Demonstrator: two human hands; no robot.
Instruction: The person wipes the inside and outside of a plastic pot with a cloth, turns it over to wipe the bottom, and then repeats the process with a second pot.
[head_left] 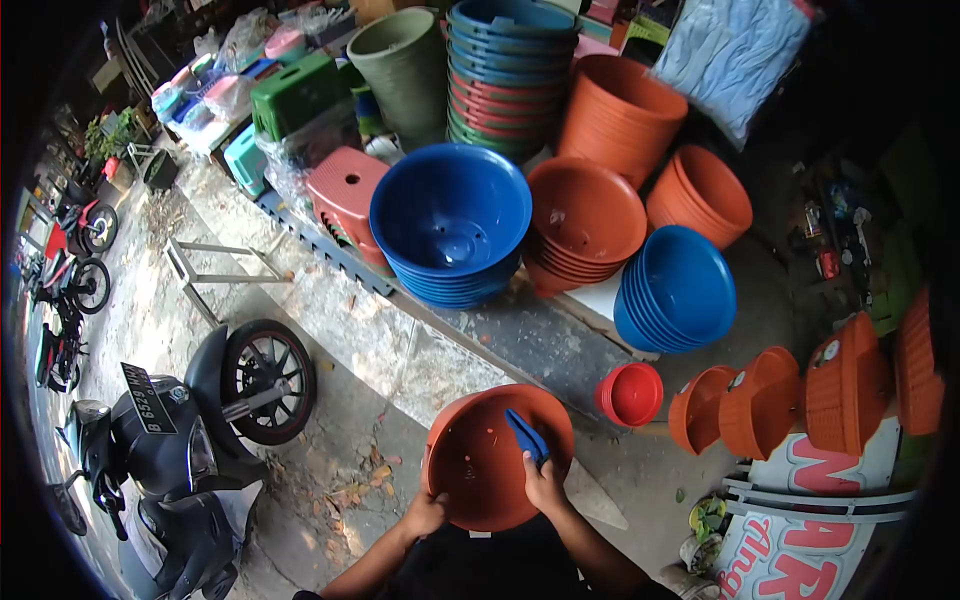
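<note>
A wide terracotta-coloured plastic pot (475,465) is tilted in front of my body, its open mouth facing me. My left hand (428,512) is closed round its lower left rim. Over the right side of the pot's mouth, my right hand (545,486) grips a folded blue cloth (525,434), which sticks up from the fingers against the inner wall. Small pale specks show inside the pot.
Stacked blue pots (450,215), orange pots (588,215) and a small red pot (630,394) stand ahead. Orange planters (760,400) line the right side above a lettered banner (800,540). A parked motorbike (180,440) is at left, near a metal stand (215,262).
</note>
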